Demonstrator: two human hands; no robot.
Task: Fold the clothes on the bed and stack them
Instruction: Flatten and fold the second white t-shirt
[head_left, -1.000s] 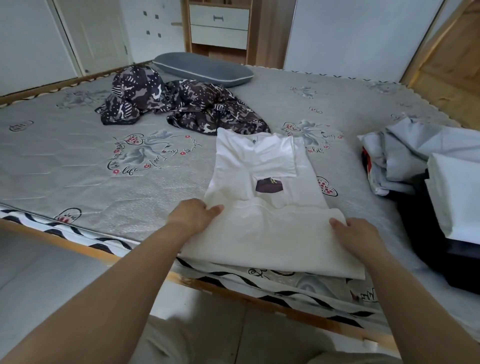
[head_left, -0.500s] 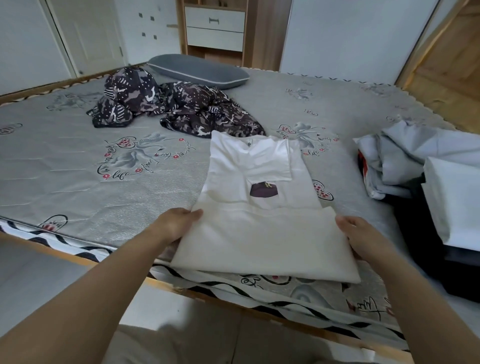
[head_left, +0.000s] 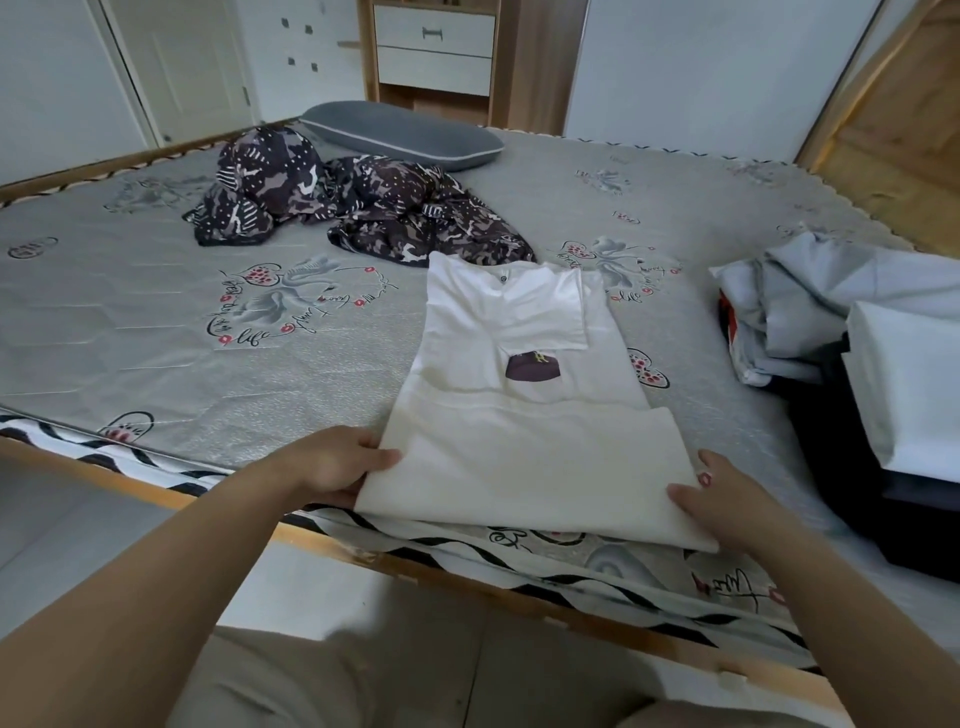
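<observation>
Left hand (head_left: 332, 462) grip closed on near-left edge of white shirt (head_left: 524, 415), thumb on top, fingers tucked under. Right hand (head_left: 722, 499) pinching near-right corner, thumb over fabric. Both forearms reaching in from below. Shirt half-folded, lying at near edge of bed (head_left: 156, 338).
</observation>
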